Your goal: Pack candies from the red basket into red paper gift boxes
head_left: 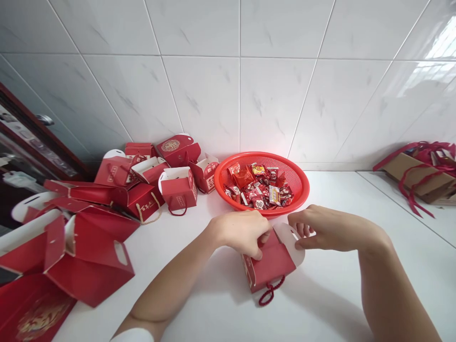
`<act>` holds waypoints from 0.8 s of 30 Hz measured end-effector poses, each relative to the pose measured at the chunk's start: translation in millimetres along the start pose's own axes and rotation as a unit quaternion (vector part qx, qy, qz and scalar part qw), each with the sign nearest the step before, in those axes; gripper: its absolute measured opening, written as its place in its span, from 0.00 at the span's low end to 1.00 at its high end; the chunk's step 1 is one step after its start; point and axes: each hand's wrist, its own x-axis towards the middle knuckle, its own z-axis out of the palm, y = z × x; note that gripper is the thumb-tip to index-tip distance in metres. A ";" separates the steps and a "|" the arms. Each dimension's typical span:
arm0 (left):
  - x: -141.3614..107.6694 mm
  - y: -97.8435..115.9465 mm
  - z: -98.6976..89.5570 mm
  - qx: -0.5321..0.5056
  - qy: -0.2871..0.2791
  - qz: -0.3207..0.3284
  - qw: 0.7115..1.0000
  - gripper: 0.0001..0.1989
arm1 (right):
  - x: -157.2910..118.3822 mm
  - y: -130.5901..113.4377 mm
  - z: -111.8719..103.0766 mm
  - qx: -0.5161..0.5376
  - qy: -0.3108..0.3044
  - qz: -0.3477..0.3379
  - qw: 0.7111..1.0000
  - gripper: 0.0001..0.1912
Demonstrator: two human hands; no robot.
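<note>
A small red box [272, 265] lies on the white tabletop in front of me, with a dark red cord handle [271, 290] hanging from its near side. My left hand [245, 232] rests on the box's top from the left, thumb and fingers bent against the red panel. On the other side, my right hand [315, 228] pinches the white inner face of the end flap [290, 240], near its slot. Just behind the box stands a red plastic basket [302, 190] holding several wrapped sweets [260, 190].
Several small red boxes [180, 187] stand at the back left, and larger red boxes [92, 256] fill the left side. A cardboard box [409, 175] with red ribbons sits at the far right. White tiled wall [274, 104] runs behind.
</note>
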 end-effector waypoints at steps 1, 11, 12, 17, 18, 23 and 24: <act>1.4 0.5 1.8 0.008 0.002 -0.002 1.000 0.10 | -0.7 -0.3 0.0 0.008 0.002 -0.016 1.000 0.06; -15.3 -7.0 -7.5 -0.019 0.029 0.018 0.999 0.16 | 4.0 -3.4 6.6 0.053 -0.015 -0.153 0.987 0.03; -21.9 -10.2 -11.2 -0.031 0.047 0.027 0.998 0.17 | 5.1 -3.5 6.7 0.050 -0.021 -0.149 0.987 0.02; -40.1 -19.4 -20.4 -0.058 0.062 0.063 0.994 0.14 | 9.2 -5.6 7.1 0.053 -0.039 -0.150 0.987 0.01; -38.3 -18.9 -20.0 -0.050 0.053 0.056 0.996 0.14 | 10.3 -6.3 7.7 0.052 -0.040 -0.149 0.987 0.01; -17.5 -10.4 -13.9 0.013 0.031 -0.019 0.999 0.15 | 16.6 -9.4 12.6 0.042 -0.048 -0.170 0.983 0.02; -14.4 -9.1 -12.7 0.017 0.031 -0.033 0.999 0.16 | 17.6 -9.6 13.4 0.039 -0.049 -0.174 0.983 0.03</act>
